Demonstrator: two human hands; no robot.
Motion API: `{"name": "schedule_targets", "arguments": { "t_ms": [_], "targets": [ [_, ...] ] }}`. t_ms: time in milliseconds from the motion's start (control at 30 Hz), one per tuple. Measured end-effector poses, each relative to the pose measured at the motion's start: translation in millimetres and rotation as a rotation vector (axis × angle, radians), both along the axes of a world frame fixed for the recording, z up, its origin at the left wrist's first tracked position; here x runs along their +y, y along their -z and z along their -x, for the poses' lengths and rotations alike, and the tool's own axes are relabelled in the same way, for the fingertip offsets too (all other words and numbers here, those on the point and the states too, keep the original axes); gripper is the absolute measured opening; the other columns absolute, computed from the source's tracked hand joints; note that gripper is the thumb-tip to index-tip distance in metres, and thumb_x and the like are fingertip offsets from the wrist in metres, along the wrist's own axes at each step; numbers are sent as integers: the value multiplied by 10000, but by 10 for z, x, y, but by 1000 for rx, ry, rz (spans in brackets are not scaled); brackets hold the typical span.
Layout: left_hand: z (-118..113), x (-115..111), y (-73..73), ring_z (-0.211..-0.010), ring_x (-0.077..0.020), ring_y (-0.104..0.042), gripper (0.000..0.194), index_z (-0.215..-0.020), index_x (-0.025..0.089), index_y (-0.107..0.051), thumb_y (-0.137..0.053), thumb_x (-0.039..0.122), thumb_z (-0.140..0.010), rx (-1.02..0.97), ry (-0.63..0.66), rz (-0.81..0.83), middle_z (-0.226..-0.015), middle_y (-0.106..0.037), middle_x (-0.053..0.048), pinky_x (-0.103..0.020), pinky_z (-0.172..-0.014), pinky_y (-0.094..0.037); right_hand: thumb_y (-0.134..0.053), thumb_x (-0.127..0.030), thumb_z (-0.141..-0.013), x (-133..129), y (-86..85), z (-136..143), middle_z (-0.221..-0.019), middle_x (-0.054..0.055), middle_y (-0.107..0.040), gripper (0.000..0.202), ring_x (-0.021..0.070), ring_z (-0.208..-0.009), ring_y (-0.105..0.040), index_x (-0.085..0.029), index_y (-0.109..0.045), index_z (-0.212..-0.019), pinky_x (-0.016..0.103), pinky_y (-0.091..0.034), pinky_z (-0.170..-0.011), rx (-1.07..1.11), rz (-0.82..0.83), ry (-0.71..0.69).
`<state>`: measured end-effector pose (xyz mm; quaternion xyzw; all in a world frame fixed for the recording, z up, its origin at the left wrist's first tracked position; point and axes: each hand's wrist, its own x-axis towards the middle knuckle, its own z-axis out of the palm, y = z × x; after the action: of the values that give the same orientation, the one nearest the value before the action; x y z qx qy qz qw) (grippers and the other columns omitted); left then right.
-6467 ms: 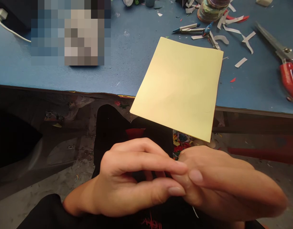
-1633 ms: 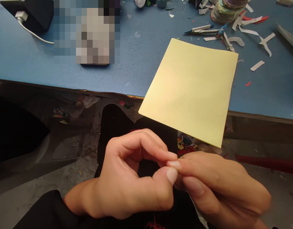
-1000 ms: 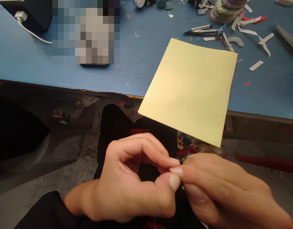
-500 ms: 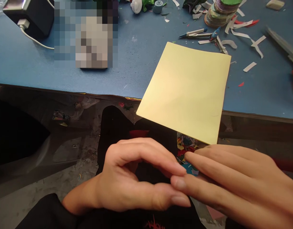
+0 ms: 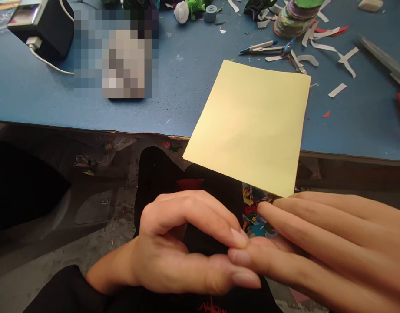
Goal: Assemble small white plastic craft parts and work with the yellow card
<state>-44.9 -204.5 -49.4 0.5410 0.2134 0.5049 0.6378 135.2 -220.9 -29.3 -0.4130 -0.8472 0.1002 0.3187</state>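
Observation:
My left hand point(image 5: 186, 243) is curled at the bottom centre, its thumb below and its fingers above. Between them sits a fingertip of my right hand point(image 5: 330, 248), which reaches in from the lower right with its fingers stretched out. Whether anything small lies where the fingertips meet, I cannot tell. Just beyond both hands, a square of pale yellow paper point(image 5: 252, 130) lies on the blue table point(image 5: 167, 100), its near part jutting over the edge. The paper's near right corner comes close to my right fingers.
Scissors point(image 5: 391, 69) with red handles lie at the right. A compass point(image 5: 261, 47) and white paper strips point(image 5: 338, 90) are behind the paper, near a jar point(image 5: 297, 19). A black box point(image 5: 43, 30) with a white cable stands at the left. Paper scraps point(image 5: 252, 213) lie below the table.
My left finger has come down against the right hand's fingertip, closing the small gap there. My right hand has shifted slightly. The yellow paper stays on the table edge; the view has moved a little.

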Motion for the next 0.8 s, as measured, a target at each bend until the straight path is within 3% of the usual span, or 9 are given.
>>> {"name": "schedule_targets", "arguments": {
  "t_ms": [100, 167, 300, 467, 667, 733, 800],
  "targets": [
    [-46, -12, -32, -726, -113, -617, 234, -874, 128, -659, -717, 26, -673, -26, -32, 94, -788, -657, -23, -195, -680, -534, -350, -283, -974, 33, 77, -61, -582, -20, -607, 342, 159, -570, -546, -299, -543, -1255, 338, -409, -541, -82, -188, -33],
    [-80, -31, -57, -716, -98, -580, 214, -871, 160, -653, -702, 55, -691, -49, -55, 240, -788, -620, -6, -182, -662, -512, -325, -241, -979, 53, 152, -75, -651, 5, -661, 392, 163, -602, -561, -216, -442, -1353, 340, -402, -527, -130, -218, -104],
    [-118, -66, -80, -736, -90, -521, 193, -849, 196, -628, -694, 94, -699, -121, -73, 426, -796, -555, 13, -184, -694, -471, -205, -240, -1001, 49, 251, -29, -726, 35, -684, 449, 146, -606, -588, -169, -253, -1442, 307, -424, -497, -122, -166, -114],
    [-113, -71, -70, -742, -96, -496, 140, -844, 200, -607, -666, 143, -731, -157, -53, 490, -802, -532, 12, -194, -688, -452, -247, -206, -987, -2, 253, -2, -814, 47, -695, 491, 153, -668, -622, -178, -141, -1466, 292, -486, -534, -158, -29, -159],
    [-113, -67, -79, -725, -95, -490, 114, -825, 193, -597, -654, 149, -737, -148, -54, 523, -794, -525, 11, -200, -674, -444, -234, -183, -987, 34, 218, -29, -757, 14, -689, 529, 140, -599, -605, -174, -27, -1474, 280, -455, -473, -140, 46, -217],
    [-109, -71, -90, -718, -98, -493, 118, -825, 194, -596, -650, 141, -736, -132, -55, 534, -795, -519, 9, -197, -643, -444, -261, -176, -986, 62, 202, -35, -705, -9, -669, 525, 119, -573, -581, -158, -68, -1475, 261, -422, -462, -158, 76, -264],
    [-104, -76, -102, -709, -103, -495, 116, -822, 193, -596, -643, 132, -735, -117, -55, 542, -797, -513, 6, -198, -611, -445, -290, -181, -984, 86, 197, -37, -631, -40, -624, 463, 102, -527, -530, -159, -209, -1439, 246, -385, -450, -167, 89, -293]
  ]
}}
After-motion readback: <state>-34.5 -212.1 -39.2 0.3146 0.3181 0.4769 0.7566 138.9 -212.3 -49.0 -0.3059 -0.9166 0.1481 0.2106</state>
